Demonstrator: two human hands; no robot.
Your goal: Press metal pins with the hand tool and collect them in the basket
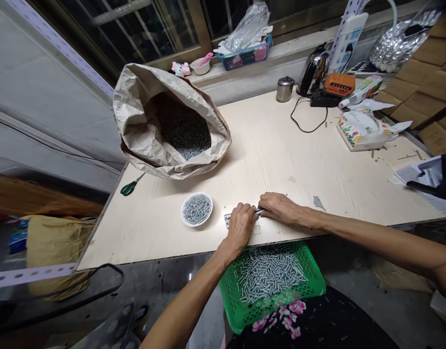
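My left hand [242, 224] is closed over a slim metal bar [259, 212] near the table's front edge. A small metal bracket-like end [227, 220] sticks out on its left side, lying on the tabletop. My right hand [279, 207] has its fingers pinched at the bar's right end; the fingertips are partly hidden. Left of my hands stands a white bowl [197, 224] filled with small shiny metal pieces. Below the table edge, at my lap, a green plastic basket [317, 286] holds many short metal pins [272, 274].
An open woven sack [135, 111] of metal pieces stands at the back left of the table [266, 145]. Green-handled scissors [129, 188] lie near the left edge. A tissue pack [364, 128], an orange battery [339, 85], a kettle [315, 68] and a metal canister [285, 89] sit at the back right.
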